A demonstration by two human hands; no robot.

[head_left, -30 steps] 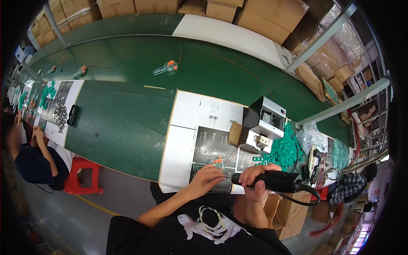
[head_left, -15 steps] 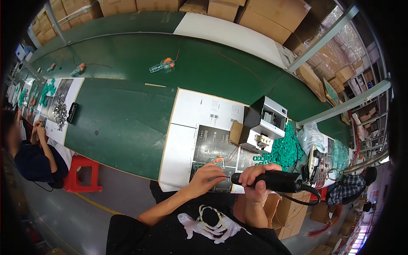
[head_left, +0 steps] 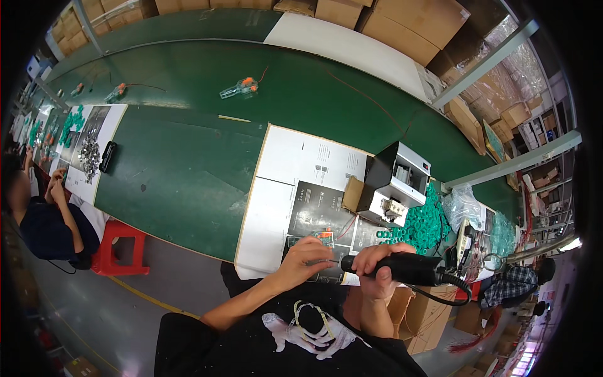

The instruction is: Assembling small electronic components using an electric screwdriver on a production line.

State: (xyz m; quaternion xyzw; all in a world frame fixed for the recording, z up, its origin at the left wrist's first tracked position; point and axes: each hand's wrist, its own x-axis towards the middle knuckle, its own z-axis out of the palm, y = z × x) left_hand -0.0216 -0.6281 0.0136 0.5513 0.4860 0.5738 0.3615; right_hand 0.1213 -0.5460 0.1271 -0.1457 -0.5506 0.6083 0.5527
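Note:
A black corded electric screwdriver [head_left: 418,268] lies nearly level in my right hand [head_left: 375,267], its tip pointing left and its coiled cord curling from the back end. The fingers of my left hand [head_left: 305,261] are pinched together at the thin bit in front of that tip; whether a small screw is between them I cannot make out. Just beyond my left hand, a clear and orange plastic part [head_left: 325,237] with a red wire lies on the printed sheet [head_left: 267,217], partly hidden by my fingers.
A black and silver machine [head_left: 392,185] stands on the right, with a pile of green rings [head_left: 427,217] beside it. Another clear and orange part [head_left: 240,88] lies on the far green table [head_left: 182,169]. A co-worker sits at far left near a red stool [head_left: 120,247].
My view has shifted slightly, so the table appears a little moved. Both hands and the screwdriver hold almost the same position, tip still by my left fingers.

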